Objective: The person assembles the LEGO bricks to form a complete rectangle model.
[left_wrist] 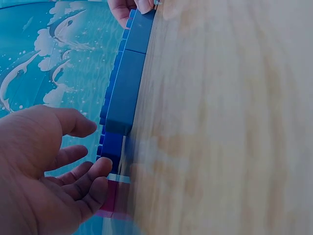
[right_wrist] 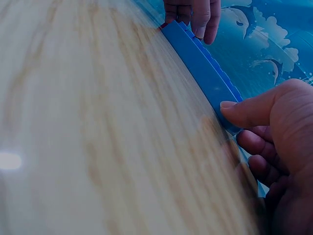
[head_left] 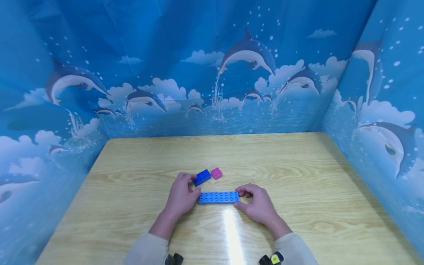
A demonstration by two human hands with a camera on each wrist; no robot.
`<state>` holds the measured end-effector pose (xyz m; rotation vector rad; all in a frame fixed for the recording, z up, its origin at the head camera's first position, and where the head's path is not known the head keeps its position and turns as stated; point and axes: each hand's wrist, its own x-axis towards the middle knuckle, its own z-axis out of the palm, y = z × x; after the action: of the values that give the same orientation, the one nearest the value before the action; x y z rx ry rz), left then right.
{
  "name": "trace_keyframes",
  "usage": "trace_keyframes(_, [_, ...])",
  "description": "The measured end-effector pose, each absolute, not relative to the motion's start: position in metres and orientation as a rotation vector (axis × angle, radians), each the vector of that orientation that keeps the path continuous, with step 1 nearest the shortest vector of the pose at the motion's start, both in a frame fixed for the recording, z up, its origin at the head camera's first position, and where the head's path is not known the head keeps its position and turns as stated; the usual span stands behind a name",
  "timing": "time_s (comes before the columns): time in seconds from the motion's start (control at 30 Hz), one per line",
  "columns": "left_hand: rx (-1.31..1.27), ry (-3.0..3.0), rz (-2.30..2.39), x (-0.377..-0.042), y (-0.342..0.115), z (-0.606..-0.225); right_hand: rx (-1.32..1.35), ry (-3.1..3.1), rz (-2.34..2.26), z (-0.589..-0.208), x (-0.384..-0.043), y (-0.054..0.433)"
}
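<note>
Two light blue toy bricks lie end to end on the table, forming one long row with studs up. My right hand pinches the row's right end, the thumb on its near side. Beside the row's left end is my left hand, its fingers loosely bent and apart in the left wrist view, gripping nothing. Its fingertips come close to a dark blue brick behind the row; whether they touch it I cannot tell. Just right of that brick sits a small pink brick.
The bricks and hands are on a light wood-grain table. A blue dolphin-print curtain hangs behind the table and along its sides. A bright light reflection falls on the tabletop in front of the row.
</note>
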<state>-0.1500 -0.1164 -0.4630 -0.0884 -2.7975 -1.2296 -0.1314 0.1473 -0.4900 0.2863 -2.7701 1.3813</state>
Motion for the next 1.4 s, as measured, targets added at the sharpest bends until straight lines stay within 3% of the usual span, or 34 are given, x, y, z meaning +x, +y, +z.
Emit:
trace_keyframes(0.67, [-0.025, -2.92, -0.896, -0.166, -0.106, -0.463, 0.289, -2.77, 1.382, -0.491, -0.131, 0.148])
trace_keyframes(1.4, [-0.027, -2.859, -0.931, -0.163, -0.106, -0.46, 0.282, -2.781, 1.379, -0.489, -0.131, 0.147])
